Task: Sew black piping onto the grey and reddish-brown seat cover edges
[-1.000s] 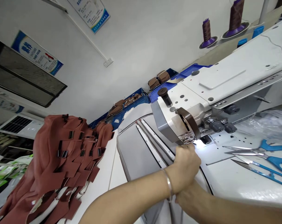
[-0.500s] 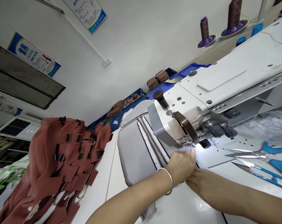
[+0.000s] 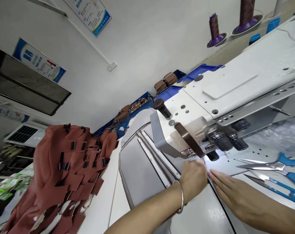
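My left hand [image 3: 194, 179], a silver bangle at its wrist, is closed with fingers curled down at the edge of a grey fabric panel [image 3: 140, 169], right below the sewing machine's lit needle area. What lies under those fingers is hidden. The panel stretches leftward under my left forearm and carries two pale strips [image 3: 153, 162] with dark edges. My right hand [image 3: 229, 191] lies flat on the white table, fingers straight and together, its tips close to my left hand. The sewing machine head [image 3: 186, 130] stands just above both hands.
Blue-handled scissors [image 3: 271, 166] and a second blue-handled cutting tool [image 3: 271, 187] lie to the right. Reddish-brown fabric pieces with black clips [image 3: 71, 162] are heaped on the left. Blue crates [image 3: 147, 97] with brown pieces stand behind. Thread spools [image 3: 214, 29] stand at the back right.
My right hand has slid away from my left and flattened, its fingers now extended on the table. My left hand has shifted slightly down, still closed. The view has tilted a little.
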`<state>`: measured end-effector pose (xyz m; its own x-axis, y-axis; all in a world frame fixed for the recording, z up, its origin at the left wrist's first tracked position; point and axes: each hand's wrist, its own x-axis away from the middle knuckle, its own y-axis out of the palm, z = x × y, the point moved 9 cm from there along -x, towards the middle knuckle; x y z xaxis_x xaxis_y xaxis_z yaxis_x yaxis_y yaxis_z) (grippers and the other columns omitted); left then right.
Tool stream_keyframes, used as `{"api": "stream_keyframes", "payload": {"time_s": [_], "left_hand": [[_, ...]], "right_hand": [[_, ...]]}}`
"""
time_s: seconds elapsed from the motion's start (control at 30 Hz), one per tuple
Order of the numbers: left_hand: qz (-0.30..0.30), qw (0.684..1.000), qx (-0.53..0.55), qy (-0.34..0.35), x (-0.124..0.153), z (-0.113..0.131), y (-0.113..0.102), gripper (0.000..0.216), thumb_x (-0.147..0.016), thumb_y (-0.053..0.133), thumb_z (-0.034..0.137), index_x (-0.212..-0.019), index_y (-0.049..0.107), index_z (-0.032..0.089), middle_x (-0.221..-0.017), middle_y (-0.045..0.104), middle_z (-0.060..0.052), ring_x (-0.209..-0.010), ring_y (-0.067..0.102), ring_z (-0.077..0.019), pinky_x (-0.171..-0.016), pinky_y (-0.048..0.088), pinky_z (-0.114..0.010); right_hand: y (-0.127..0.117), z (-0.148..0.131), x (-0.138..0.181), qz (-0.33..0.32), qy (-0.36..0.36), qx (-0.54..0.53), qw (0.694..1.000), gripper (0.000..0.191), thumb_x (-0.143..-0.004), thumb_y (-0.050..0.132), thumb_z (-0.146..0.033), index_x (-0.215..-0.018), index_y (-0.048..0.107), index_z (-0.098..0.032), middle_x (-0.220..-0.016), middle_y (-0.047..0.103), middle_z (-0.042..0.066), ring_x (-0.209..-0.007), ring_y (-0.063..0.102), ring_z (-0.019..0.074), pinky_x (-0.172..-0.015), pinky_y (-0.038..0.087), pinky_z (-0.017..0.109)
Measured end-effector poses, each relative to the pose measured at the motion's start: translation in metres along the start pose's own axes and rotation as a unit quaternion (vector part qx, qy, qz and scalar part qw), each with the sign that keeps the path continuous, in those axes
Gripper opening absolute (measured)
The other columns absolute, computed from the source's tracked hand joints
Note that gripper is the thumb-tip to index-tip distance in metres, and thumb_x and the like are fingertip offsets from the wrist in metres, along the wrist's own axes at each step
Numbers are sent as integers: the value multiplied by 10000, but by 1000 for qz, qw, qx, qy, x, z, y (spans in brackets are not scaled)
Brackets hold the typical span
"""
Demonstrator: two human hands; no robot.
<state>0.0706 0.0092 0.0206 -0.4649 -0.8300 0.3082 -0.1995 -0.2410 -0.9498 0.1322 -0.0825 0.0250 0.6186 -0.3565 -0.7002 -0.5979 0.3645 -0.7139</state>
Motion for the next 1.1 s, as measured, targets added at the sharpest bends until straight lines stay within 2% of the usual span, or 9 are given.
{"api": "stream_keyframes", "payload": {"time_s": [0.17,0.4,0.5,0.67,0.77,0.9,1.0,1.07,1.1], "left_hand": [[-11,998,32,-45,0,9,9,167,-843,453,103,-783,601,150,-760,631,-70,-632,602,-188,-469,276,-289],[-43,994,23,-96,0,17,12,254,-865,392,33,-892,623,133,-857,621,-100,-782,629,-241,-635,494,-334],[-53,993,13,-103,2,18,11,262,-866,394,16,-964,614,119,-891,609,-106,-813,629,-251,-681,528,-370],[-40,992,-13,-115,-4,18,10,221,-889,399,43,-984,587,111,-866,575,-97,-779,621,-236,-650,529,-348],[-4,992,-58,-114,1,18,-1,194,-909,408,86,-996,579,114,-866,559,-94,-762,606,-218,-633,512,-320],[29,983,-168,-65,32,18,-32,206,-907,456,146,-1061,584,98,-938,572,-130,-888,574,-258,-761,501,-398],[-56,984,-151,-70,53,-2,-48,332,-898,470,156,-1220,538,117,-1005,608,-137,-911,589,-269,-717,498,-374],[-131,984,-112,-34,55,-7,-54,427,-858,534,157,-1280,504,103,-1012,637,-138,-869,611,-254,-671,486,-331],[-157,983,-95,-4,52,-4,-58,417,-827,572,152,-1238,539,89,-965,655,-129,-819,618,-241,-652,476,-315]], "right_hand": [[1,4,2,4,12,-4,1000,384,-764,470,-111,-1082,656,-1,-1181,617,234,-1171,530,337,-898,530,433],[0,5,0,5,19,-19,1000,403,-798,461,-108,-1149,638,-19,-1152,637,213,-1159,541,332,-911,530,455],[1,6,-2,-1,21,-34,999,390,-810,472,-102,-1151,641,-19,-1156,635,210,-1176,528,342,-932,524,470],[12,10,1,-18,29,-56,998,370,-845,470,-117,-1151,642,1,-1235,592,221,-1261,449,372,-973,505,494],[17,15,9,-21,27,-66,997,378,-869,459,-123,-1188,622,-3,-1279,570,214,-1298,418,351,-978,508,465],[11,29,16,-51,54,-88,993,489,-872,353,-24,-1311,555,-97,-1385,511,119,-1297,451,197,-994,502,325],[3,38,-3,-97,107,-165,976,541,-879,312,-14,-1362,512,-152,-1412,487,88,-1308,439,183,-1039,460,353],[13,33,-26,-168,143,-233,947,443,-902,452,-122,-1338,528,-135,-1364,527,126,-1252,498,237,-1017,475,394],[20,29,-38,-199,165,-267,928,426,-876,566,-191,-1297,559,-126,-1312,562,143,-1191,542,260,-979,499,398]]}}
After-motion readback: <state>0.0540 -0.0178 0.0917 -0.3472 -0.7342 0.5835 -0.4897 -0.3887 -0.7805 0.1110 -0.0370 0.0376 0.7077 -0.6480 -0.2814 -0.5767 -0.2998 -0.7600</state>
